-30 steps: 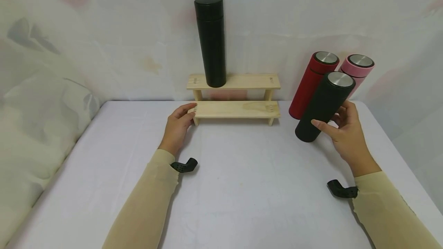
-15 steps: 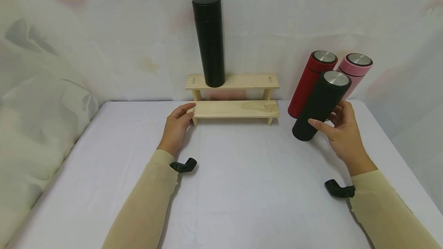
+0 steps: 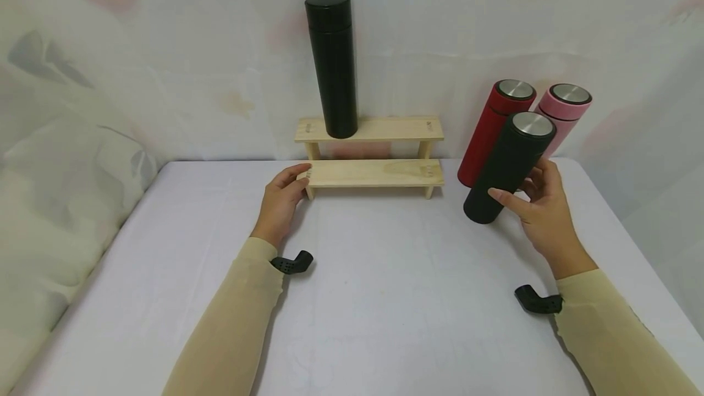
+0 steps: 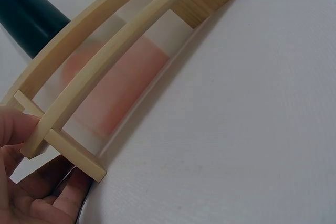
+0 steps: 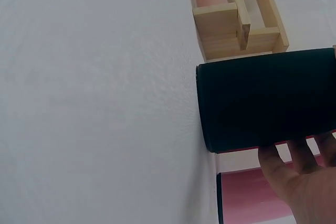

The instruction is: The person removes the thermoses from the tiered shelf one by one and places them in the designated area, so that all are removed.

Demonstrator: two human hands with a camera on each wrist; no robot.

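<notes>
My right hand (image 3: pixel 541 219) holds a dark green thermos bottle (image 3: pixel 508 167) with a silver lid, thumb across its front and fingers round its right side. The base of this bottle shows close over the white tabletop in the right wrist view. At the left end of a two-tier wooden stand (image 3: pixel 374 174), my left hand (image 3: pixel 279 203) grips the lower shelf. In the left wrist view the thumb lies on the shelf's end (image 4: pixel 34 145), with the other fingers below it. A tall black thermos bottle (image 3: pixel 335 72) stands upright on the upper shelf, left of its middle.
Behind the held bottle stand a red thermos bottle (image 3: pixel 495 130) and a pink thermos bottle (image 3: pixel 563 106), the pink one partly hidden. A pale patterned cloth (image 3: pixel 220 60) hangs behind the table (image 3: pixel 379 298). Each wrist wears a black camera mount (image 3: pixel 294 263).
The dark green bottle and my right hand have shifted slightly left. My left hand keeps its grip on the stand, and the black bottle stays on the upper shelf.
</notes>
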